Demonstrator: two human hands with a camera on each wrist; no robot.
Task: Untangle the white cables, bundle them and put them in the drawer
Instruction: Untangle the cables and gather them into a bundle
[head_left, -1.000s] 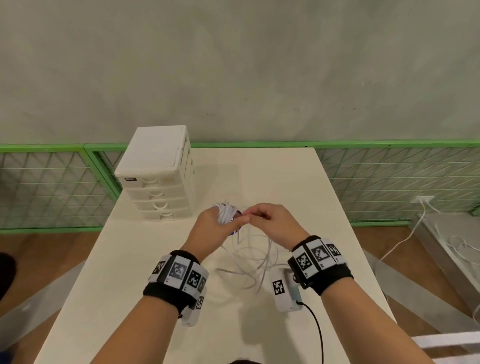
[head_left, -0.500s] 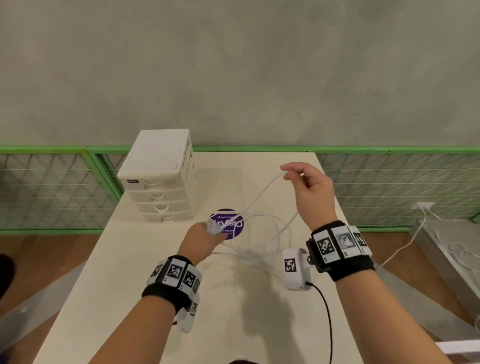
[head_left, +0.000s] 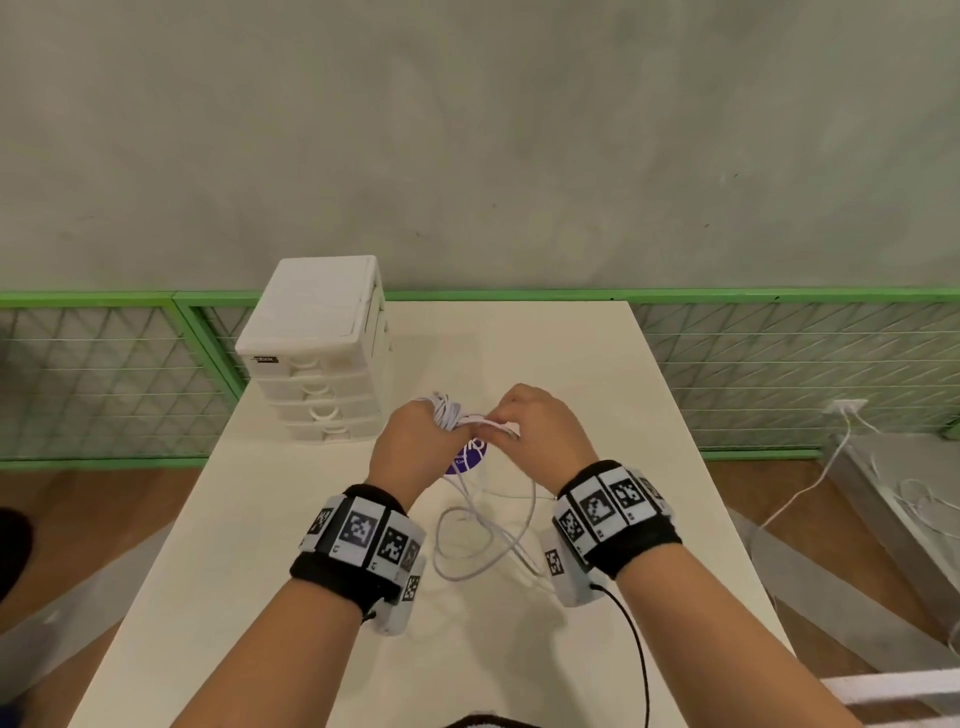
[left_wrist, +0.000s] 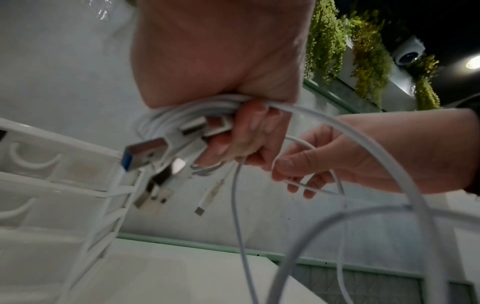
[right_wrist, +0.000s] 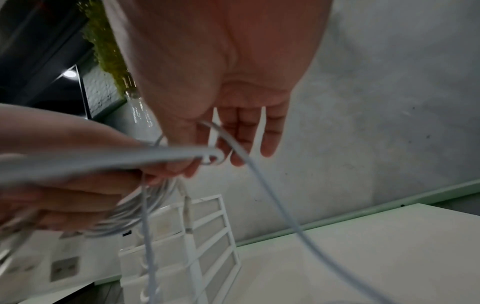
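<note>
White cables (head_left: 449, 410): coil clamped in my left hand (head_left: 410, 447) grip above table (head_left: 597, 364), right hand (head_left: 540, 426) pinching one strand beside it; loose loops trail onto table near drawer unit (head_left: 317, 348).

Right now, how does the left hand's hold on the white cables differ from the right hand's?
The left hand grips a coiled bunch of the white cables in a fist, plugs sticking out; the right hand pinches a single strand, its other fingers looser. Both hands are raised above the table, close together.
</note>
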